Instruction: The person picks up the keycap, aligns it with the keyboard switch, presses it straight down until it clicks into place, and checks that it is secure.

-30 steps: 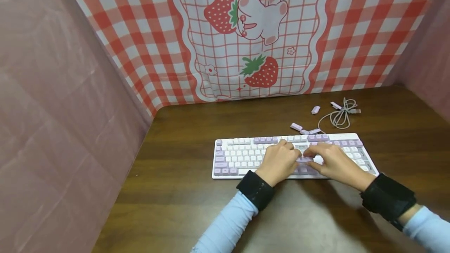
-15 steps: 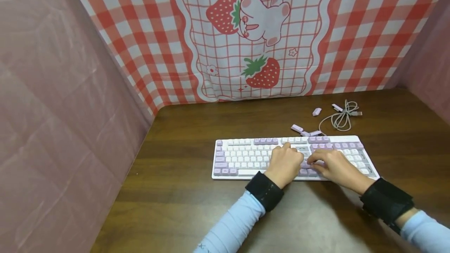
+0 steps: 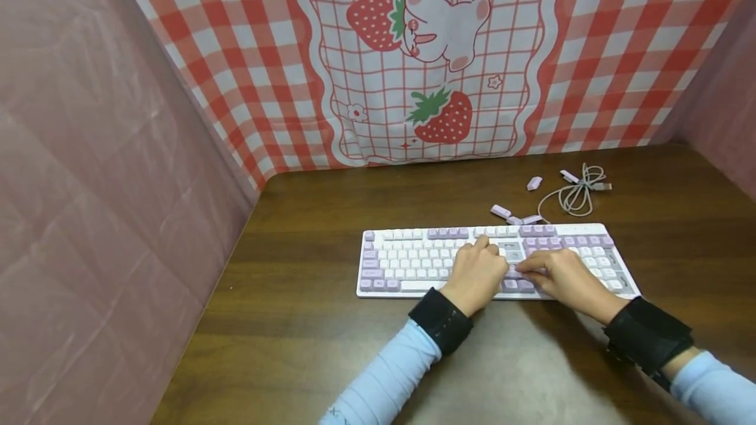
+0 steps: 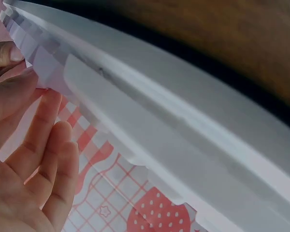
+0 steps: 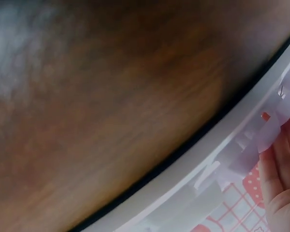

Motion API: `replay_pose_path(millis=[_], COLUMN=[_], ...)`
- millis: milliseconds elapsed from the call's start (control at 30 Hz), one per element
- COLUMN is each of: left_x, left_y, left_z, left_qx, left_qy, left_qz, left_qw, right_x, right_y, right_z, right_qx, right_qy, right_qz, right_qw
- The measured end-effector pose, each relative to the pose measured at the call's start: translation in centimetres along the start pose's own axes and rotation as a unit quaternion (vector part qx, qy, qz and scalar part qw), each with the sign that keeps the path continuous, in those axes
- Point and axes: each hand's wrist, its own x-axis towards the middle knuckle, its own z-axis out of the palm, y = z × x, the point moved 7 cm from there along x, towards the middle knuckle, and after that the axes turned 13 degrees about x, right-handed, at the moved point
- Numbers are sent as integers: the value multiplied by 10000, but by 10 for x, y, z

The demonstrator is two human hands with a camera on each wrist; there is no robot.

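Note:
A white and lilac keyboard lies flat on the table, with bare grey key slots in its right half. My left hand is over the keys right of centre; in the left wrist view its thumb and forefinger pinch a lilac keycap in the row of keys. From the other side my right hand reaches in, its thumb and forefinger pinching at the same lilac keycap. The two hands' fingertips nearly meet there. In the head view the left fingertips are mostly hidden behind the hand.
Behind the keyboard lie several loose lilac keycaps, one farther back and another beside the coiled grey USB cable. A red checked cloth hangs at the table's back edge.
My left hand has shifted slightly right across the keys. The right fingertips have come closer together and lower over the lilac keys. Loose keycaps and cable stay put.

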Motion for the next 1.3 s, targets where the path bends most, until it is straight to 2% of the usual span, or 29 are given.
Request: replay_pose_path(millis=[200,333,533,900,1100,1233,1300], left_x=[2,3,5,4,3,1,-3], left_y=[-6,-6,-3,-3,-3,1,7], left_z=[4,6,4,5,6,3,0], left_qx=[-235,-374,-268,-316,-378,-83,183], left_qy=[-82,-203,-129,-139,-135,16,131], left_qz=[-76,-64,-55,-50,-2,167,308], left_qw=[9997,9991,9995,9994,9992,9998,9993], right_x=[3,3,-1,0,1,0,-2], right_y=[0,-2,-4,-2,-3,-8,-10], right_z=[1,1,-2,-1,1,2,3], right_qx=[70,79,-20,-23,-92,-265,-387], right_qy=[-33,-115,-76,-72,-35,29,17], right_qz=[-4,-205,-548,-316,-422,-517,-376], right_qw=[10000,9997,9985,9995,9991,9983,9985])
